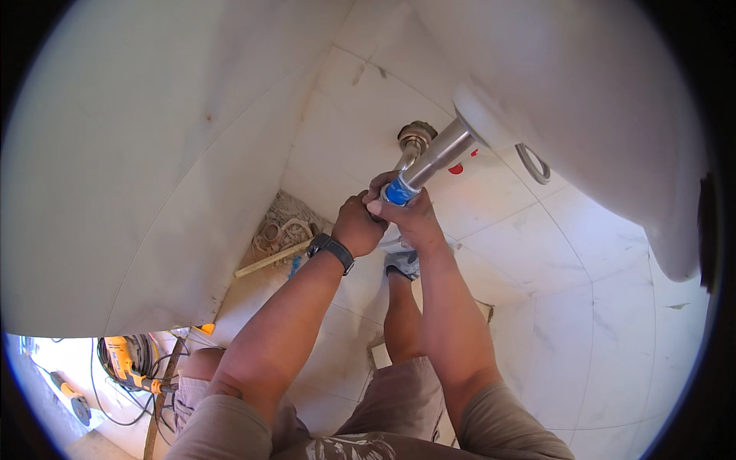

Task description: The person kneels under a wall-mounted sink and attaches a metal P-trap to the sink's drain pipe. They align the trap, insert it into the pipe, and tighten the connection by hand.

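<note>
A shiny metal drain pipe point(441, 156) slants down from the underside of a white basin point(552, 69). Blue wrapping point(399, 191) covers its lower end. My right hand point(414, 218) is closed around that wrapped end, thumb across the front. Close against it, my left hand point(359, 228) is curled shut at the pipe's bottom; what its fingers grip is hidden. Behind my hands a second, bent metal pipe point(410, 156) runs to a round fitting point(418, 133) at the tiled wall.
A grey looped hose point(533, 163) hangs beside the basin. To the left, a white panel point(138, 153) rises close by. Rubble point(287, 217) and a wooden strip point(272, 258) lie in the corner. A yellow power tool point(123, 360) with black cords and an angle grinder point(70, 399) lie lower left.
</note>
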Demonstrator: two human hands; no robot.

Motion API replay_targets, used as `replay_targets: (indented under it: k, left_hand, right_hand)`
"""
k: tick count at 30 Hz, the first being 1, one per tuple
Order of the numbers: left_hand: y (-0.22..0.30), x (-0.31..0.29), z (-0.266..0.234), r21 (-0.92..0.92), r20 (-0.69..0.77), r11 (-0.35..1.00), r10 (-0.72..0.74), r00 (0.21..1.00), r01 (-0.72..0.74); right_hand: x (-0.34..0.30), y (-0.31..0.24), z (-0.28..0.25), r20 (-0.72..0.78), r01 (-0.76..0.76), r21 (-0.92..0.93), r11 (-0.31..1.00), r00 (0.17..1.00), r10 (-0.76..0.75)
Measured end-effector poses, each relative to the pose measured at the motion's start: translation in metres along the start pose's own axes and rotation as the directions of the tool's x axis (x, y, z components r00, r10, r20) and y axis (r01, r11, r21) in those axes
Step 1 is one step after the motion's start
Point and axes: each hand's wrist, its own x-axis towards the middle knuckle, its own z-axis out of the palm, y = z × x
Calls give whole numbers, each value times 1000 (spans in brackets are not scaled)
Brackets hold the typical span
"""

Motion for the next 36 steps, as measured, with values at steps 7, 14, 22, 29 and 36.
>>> replay_targets:
  k: [7,14,22,29,36]
  left_hand:
    - [5,-2,-3,-88,13,995,-47,999,48]
    - [16,-9,-1,-67,-106,997,-34,994,27]
    - [13,-8,6,-92,-157,995,-40,987,26]
    - [2,-4,1,50,-123,998,-37,992,43]
    - [5,-14,-5,-11,-8,996,-93,996,93]
  right_hand:
    - [12,16,4,14,111,78,991,994,-112]
    - [6,24,29,-284,166,75,983,949,-138]
    - [-6,2,36,-312,10,-105,994,949,-42]
    - [-37,37,-39,-263,-107,175,979,953,151]
    - [15,84,-56,-103,-121,155,980,985,138]
